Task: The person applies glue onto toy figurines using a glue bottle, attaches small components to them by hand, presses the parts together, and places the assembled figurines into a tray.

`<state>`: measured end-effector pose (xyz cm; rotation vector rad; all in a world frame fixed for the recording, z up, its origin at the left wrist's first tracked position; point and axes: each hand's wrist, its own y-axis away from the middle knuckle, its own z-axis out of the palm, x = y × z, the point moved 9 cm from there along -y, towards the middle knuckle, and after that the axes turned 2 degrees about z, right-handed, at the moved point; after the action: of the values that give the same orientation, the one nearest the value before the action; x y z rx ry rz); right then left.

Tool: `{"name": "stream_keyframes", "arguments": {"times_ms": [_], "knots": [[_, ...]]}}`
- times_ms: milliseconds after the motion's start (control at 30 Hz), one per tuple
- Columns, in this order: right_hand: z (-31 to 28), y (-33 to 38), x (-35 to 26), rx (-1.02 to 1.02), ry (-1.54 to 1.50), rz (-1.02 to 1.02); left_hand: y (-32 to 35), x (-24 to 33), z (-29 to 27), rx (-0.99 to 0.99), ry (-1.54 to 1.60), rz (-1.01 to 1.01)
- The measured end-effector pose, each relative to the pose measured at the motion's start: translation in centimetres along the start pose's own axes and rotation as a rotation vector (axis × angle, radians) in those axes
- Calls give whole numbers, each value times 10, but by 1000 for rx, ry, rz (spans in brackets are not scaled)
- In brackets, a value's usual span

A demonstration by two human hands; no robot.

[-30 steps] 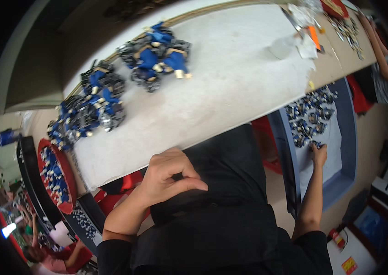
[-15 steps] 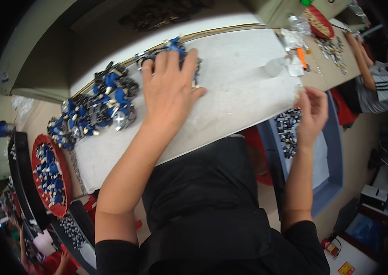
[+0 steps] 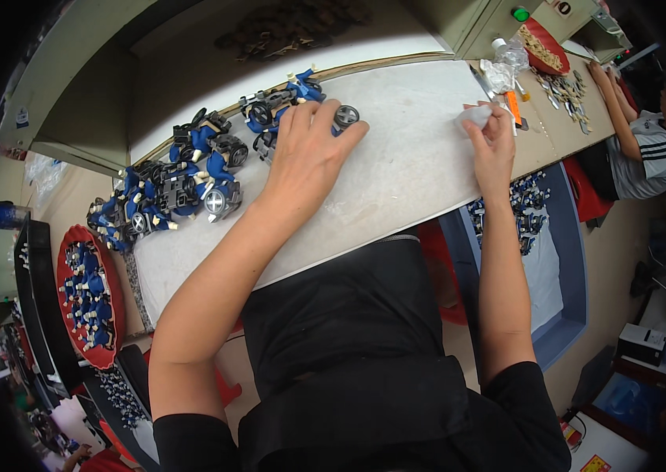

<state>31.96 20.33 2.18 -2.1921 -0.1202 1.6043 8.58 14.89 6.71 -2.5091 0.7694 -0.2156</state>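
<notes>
On the white work surface [image 3: 411,149], my left hand [image 3: 305,153] curls over a toy motorcycle [image 3: 346,118]; its grey spoked wheel pokes out by my thumb and index finger, and the rest is covered. Just behind it are further toy motorcycles with blue riders [image 3: 301,86]. A dense group of the same black, grey and blue toys [image 3: 179,185] sits to the left. At the right end of the surface, my right hand [image 3: 496,149] has its thumb and fingers closed on a small whitish translucent cup [image 3: 473,117].
A red scalloped basket [image 3: 116,315] of blue figures stands at the left. Below the right end is a blue-grey bin [image 3: 565,334] with dark blue parts. Beyond the right hand lie an orange-handled tool [image 3: 512,106], a crumpled bag and loose parts. Another person [image 3: 647,157] sits at the far right.
My right hand has moved up and left from above the bin to the translucent cup, which it now grips. My left hand has shifted slightly right and nearer, uncovering toys behind it.
</notes>
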Motion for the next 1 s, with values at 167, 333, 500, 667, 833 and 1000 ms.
{"name": "stream_keyframes", "arguments": {"times_ms": [167, 333, 500, 667, 833, 1000], "knots": [[6, 35, -33, 72, -207, -48, 2, 10, -5, -76, 109, 94], [39, 84, -59, -72, -344, 38, 24, 6, -36, -285, 357, -163], [58, 108, -60, -124, -485, 94, 38, -2, -41, -238, 316, -137], [56, 129, -58, -84, -607, 183, 54, -2, -27, -183, 382, -166], [25, 145, -51, 46, -528, 238, 82, -8, -44, 145, 367, -222], [4, 156, -50, 144, -553, 181, 88, -1, -35, 90, 169, -254]]}}
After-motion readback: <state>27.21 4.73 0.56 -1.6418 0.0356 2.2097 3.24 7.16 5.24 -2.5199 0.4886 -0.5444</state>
